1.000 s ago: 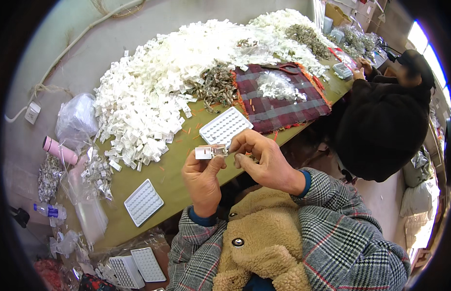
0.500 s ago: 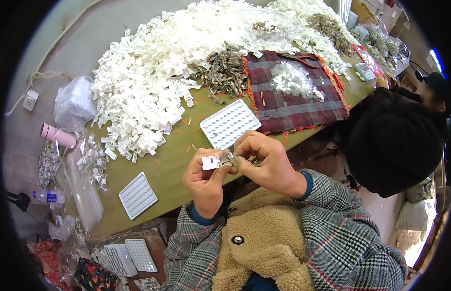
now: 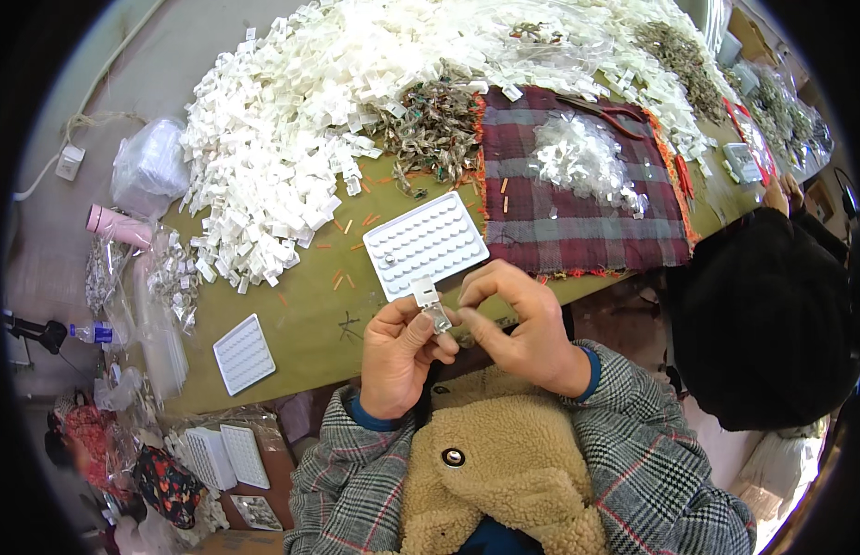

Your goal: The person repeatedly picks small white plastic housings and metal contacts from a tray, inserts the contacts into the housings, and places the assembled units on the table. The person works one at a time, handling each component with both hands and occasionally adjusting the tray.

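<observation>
My left hand (image 3: 399, 359) pinches a small white plastic card (image 3: 425, 292) with a clear flap or sleeve (image 3: 438, 319) below it, gripped between thumb and fingers. Just right of it is my right hand (image 3: 527, 324), its thumb and forefinger bent and slightly apart beside the clear part. Its lower fingers are partly hidden. Beyond the hands lies a white tray (image 3: 428, 242) with rows of raised bumps and a small item near its left side.
A huge heap of white cards (image 3: 272, 157) covers the table's back. Dark small goods (image 3: 434, 125) are piled beside a plaid cloth (image 3: 578, 236) bearing clear pieces (image 3: 587, 162) and scissors (image 3: 601, 113). A second tray (image 3: 244, 354) lies left. A person in black (image 3: 763, 314) sits at right.
My right fingers have drawn back from the clear part and spread slightly. The white card has turned more upright in my left hand. The view has shifted a little.
</observation>
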`<state>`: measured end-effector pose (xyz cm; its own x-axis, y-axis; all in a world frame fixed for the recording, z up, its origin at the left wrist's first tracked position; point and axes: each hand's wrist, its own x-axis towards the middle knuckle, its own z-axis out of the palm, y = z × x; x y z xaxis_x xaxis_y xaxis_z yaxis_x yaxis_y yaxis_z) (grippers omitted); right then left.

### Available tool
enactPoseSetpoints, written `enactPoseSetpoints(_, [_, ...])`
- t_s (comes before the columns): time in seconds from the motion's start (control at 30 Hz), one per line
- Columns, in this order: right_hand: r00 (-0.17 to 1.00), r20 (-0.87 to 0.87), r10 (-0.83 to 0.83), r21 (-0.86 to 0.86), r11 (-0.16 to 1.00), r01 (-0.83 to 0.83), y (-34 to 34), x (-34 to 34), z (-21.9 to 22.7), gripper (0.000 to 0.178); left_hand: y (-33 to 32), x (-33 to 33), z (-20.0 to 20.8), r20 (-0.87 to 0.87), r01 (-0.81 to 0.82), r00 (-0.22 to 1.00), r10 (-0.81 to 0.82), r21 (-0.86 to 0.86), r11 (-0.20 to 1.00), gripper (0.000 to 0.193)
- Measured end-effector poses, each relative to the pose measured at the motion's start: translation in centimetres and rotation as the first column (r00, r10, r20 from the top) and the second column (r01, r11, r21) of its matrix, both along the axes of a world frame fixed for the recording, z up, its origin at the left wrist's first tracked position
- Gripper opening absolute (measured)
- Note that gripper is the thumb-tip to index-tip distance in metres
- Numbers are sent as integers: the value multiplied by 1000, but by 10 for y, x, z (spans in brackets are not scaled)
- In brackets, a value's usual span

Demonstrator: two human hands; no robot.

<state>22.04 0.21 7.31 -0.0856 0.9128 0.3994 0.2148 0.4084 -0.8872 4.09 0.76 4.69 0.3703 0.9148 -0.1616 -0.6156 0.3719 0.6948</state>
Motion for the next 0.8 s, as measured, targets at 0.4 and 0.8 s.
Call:
enactPoseSetpoints(0.4, [992, 63, 110, -51, 993, -107, 19, -1, -9, 13, -7, -32, -7, -32, 149, 988, -152, -86, 985, 18])
enactPoseSetpoints(0.8, [780, 588, -214, -70, 947, 313, 45, 8, -22, 29, 1, -44, -20, -393, -174, 900, 188, 72, 982, 22])
